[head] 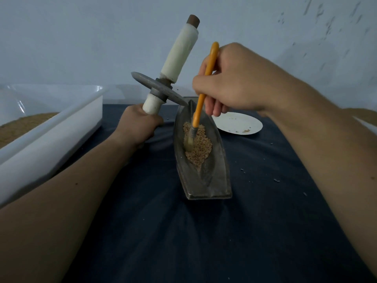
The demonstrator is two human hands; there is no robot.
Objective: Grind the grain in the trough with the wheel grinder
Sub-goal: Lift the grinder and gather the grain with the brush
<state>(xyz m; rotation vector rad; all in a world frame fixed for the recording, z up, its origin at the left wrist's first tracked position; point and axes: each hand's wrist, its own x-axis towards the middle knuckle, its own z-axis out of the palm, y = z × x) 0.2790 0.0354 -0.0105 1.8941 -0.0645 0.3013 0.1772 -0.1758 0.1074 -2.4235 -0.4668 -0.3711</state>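
Note:
A boat-shaped metal trough (216,180) lies on the dark cloth at centre, with a heap of tan grain (201,149) in its groove. My left hand (138,125) grips the lower white handle of the wheel grinder (157,87), held tilted up to the left of the trough; the disc's edge is close to the trough's far tip. My right hand (234,82) pinches an orange-handled brush (202,99), whose bristles touch the left side of the grain.
A large white plastic tub (61,123) holding tan grain stands at the left. A white paper plate (238,123) with a few crumbs lies behind the trough at the right. Small specks dot the dark cloth (163,231) on the right. A pale wall stands behind.

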